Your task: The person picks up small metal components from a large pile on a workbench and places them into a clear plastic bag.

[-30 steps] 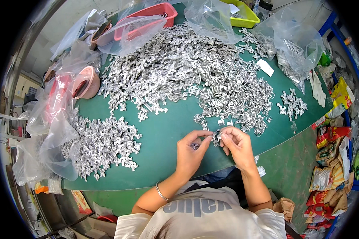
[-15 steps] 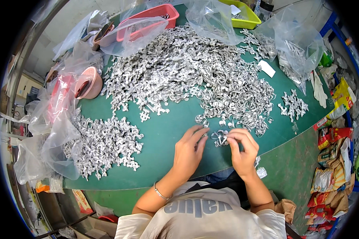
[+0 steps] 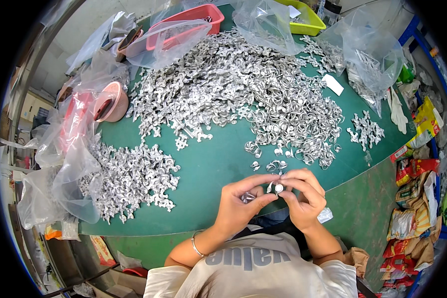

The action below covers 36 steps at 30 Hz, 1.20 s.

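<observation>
My left hand [image 3: 237, 204] and my right hand [image 3: 306, 199] meet close to the table's near edge, fingertips pinched around a small silver ring with a round disc [image 3: 279, 188]. More silver rings [image 3: 248, 197] lie in the curled palm of my left hand. Whether the fingertips have one ring or two between them is hard to make out. Just beyond the fingers sits a little cluster of rings [image 3: 275, 165], with a single loose piece [image 3: 255, 165] to its left. A large heap of silver rings [image 3: 298, 116] spreads farther off.
Flat silver parts form a big pile [image 3: 193, 89] at the back and a smaller pile [image 3: 131, 179] at left. Around the green table [image 3: 208, 164] stand a pink cup [image 3: 115, 102], a red basket [image 3: 217, 20], a yellow-green basket [image 3: 313, 25], plastic bags [image 3: 372, 44] and a white glove [image 3: 397, 111].
Both hands have drawn nearer to my body and come together. A ring is now between their fingertips, away from the small cluster. A loose piece shows where my left hand was.
</observation>
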{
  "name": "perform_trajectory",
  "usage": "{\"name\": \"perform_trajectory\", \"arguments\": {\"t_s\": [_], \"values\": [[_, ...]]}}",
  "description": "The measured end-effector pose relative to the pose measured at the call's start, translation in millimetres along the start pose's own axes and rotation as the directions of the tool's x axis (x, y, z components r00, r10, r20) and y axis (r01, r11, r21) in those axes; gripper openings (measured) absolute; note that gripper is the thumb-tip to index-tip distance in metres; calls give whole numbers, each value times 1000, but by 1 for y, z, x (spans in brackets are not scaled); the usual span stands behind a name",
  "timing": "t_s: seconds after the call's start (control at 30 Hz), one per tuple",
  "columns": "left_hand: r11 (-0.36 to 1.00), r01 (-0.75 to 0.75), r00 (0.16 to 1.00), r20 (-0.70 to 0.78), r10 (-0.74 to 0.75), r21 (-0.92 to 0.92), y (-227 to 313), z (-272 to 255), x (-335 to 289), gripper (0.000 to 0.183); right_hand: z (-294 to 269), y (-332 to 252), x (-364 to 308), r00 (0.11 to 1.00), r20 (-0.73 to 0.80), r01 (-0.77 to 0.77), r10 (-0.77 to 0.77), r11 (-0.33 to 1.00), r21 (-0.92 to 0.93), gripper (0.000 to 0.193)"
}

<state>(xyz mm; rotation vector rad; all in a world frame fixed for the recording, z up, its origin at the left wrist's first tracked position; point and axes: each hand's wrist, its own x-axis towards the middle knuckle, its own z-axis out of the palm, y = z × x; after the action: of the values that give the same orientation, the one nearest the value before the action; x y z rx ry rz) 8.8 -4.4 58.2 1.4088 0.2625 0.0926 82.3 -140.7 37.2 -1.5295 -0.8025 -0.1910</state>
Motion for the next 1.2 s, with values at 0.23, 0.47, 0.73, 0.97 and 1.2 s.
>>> {"name": "perform_trajectory", "arguments": {"t_s": [0.23,0.47,0.73,0.97,1.2], "values": [[965,-238,971,-1,239,110,0,0,-2,32,0,-6,-1,999,31,-38,36,994,99,18],[951,-264,962,-27,271,159,-2,0,-3,34,0,-8,-2,987,87,-147,135,977,152,18],[860,-166,970,-79,231,483,-30,-9,-1,28,-4,3,-4,898,104,-420,428,903,-92,17],[623,-164,957,-31,290,764,-63,-16,3,30,8,20,4,983,143,-17,117,829,-560,18],[775,-145,971,-62,231,615,-43,-29,3,35,36,58,26,940,335,187,61,731,-656,18]]}}
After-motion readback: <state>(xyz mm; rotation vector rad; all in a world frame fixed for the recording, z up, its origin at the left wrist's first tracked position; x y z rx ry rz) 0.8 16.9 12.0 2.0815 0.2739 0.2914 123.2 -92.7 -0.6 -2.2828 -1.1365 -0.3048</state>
